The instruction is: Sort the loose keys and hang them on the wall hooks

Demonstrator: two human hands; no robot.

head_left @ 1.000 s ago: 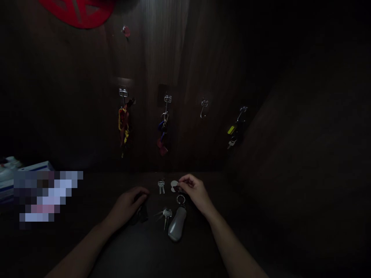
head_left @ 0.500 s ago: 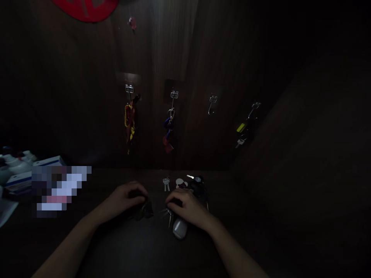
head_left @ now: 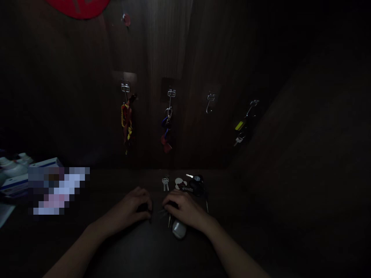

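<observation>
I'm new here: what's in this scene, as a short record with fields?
Left hand: curled low over the dark tabletop; whether its grip holds anything is unclear
Right hand: over slim metal keys, partly covering a rounded grey fob
Beyond the hands: two small silver keys; a dark key bunch
Dark wood-grain panel: four silver metal hooks
Light: dim

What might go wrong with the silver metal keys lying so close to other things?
The right hand partly covers the shiny grey oval fob beside thin silver metal keys, so these might snag together.

The black bunch of keys lies close to pale round discs; they could tangle.

Light is dim on the dark, flat tabletop, so a dark item near the left hand might be overlooked.
</observation>
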